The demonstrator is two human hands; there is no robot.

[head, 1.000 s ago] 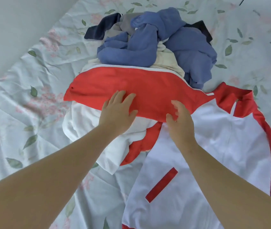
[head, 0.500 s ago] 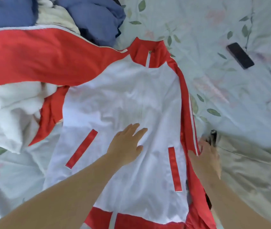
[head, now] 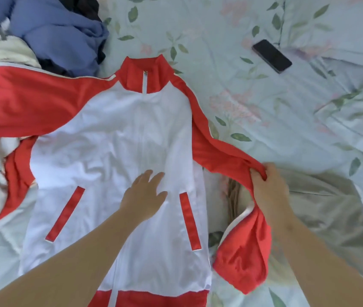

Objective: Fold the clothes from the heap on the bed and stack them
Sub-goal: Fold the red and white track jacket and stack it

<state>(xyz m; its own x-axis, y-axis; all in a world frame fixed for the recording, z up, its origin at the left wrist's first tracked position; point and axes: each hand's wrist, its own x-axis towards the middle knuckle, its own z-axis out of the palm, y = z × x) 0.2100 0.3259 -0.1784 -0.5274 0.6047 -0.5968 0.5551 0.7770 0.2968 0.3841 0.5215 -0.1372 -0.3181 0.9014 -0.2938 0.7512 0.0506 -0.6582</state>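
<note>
Left hand [head: 145,193] spread flat on white jacket [head: 114,138] front, right hand [head: 267,189] pinching its red sleeve [head: 227,156].

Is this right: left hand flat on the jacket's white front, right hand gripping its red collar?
No. Head view: the right hand grips the red sleeve of the jacket, not the collar; the left hand lies flat on the white front.

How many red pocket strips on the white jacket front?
2. One red pocket strip slants on the white-and-red zip jacket left of the flat left hand; the other lies just right of that hand. None appears hidden.
</note>
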